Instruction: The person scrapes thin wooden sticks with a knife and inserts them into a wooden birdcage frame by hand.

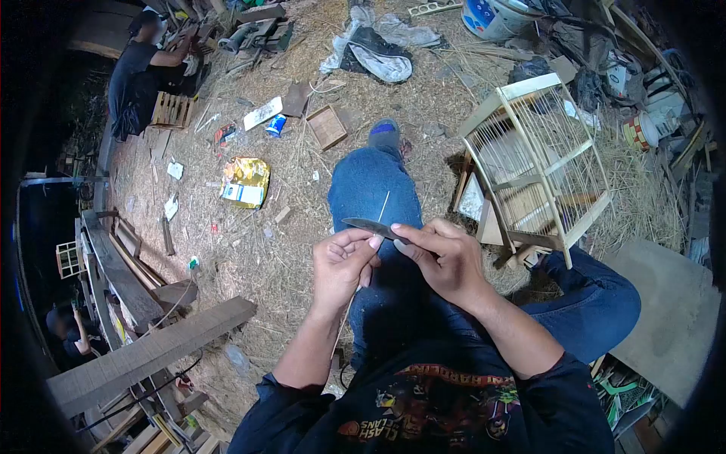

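Note:
Over my jeans-clad knee, my left hand (pixel 345 265) pinches a thin pale stick (pixel 385 206) whose upper end rises past the fingers and whose lower part runs down beside my forearm. My right hand (pixel 446 259) is closed on a knife, its handle hidden in the fingers. The dark blade (pixel 367 225) points left and crosses the stick just above my left fingertips. Both hands are nearly touching. To the right of them, a wooden cage (pixel 541 170) with thin bars stands tilted on the ground.
A thick wooden beam (pixel 159 352) juts in at lower left. A flat board (pixel 669 310) lies at right. Ahead are a small wooden tray (pixel 327 127), a gold packet (pixel 246 182) and cloths (pixel 378 57). One person (pixel 136 83) sits at upper left, another (pixel 76 333) at lower left.

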The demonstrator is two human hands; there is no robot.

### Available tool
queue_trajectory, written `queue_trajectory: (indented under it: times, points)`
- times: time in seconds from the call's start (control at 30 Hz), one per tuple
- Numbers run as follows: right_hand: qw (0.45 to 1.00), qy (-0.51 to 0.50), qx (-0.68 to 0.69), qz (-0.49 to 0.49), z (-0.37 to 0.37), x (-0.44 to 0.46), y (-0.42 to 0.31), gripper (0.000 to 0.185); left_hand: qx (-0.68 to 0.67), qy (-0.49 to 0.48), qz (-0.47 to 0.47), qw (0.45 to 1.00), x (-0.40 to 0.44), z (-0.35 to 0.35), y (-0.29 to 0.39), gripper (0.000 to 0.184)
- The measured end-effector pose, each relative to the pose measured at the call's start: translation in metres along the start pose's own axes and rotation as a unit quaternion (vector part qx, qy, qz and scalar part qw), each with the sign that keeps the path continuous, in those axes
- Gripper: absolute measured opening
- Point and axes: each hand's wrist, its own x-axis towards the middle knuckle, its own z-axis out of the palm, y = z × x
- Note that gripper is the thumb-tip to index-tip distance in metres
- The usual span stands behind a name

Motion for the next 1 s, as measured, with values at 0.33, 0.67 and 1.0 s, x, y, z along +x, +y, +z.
queue_trajectory:
  times: [0.33,0.67,1.0]
  points:
    - [0.997,0.009,-0.042,-0.058,0.002,0.002,0.007,0.035,0.001,0.015,0.007,1.0,0.001,0.001,-0.002,0.015]
    - [0.993,0.017,-0.096,-0.07,0.0,0.003,0.008,0.035,-0.005,0.019,0.01,1.0,0.001,0.006,-0.001,0.014]
    - [0.992,0.019,-0.103,-0.068,-0.004,0.007,0.007,0.033,0.007,0.035,0.012,0.999,0.001,0.007,-0.003,0.012]
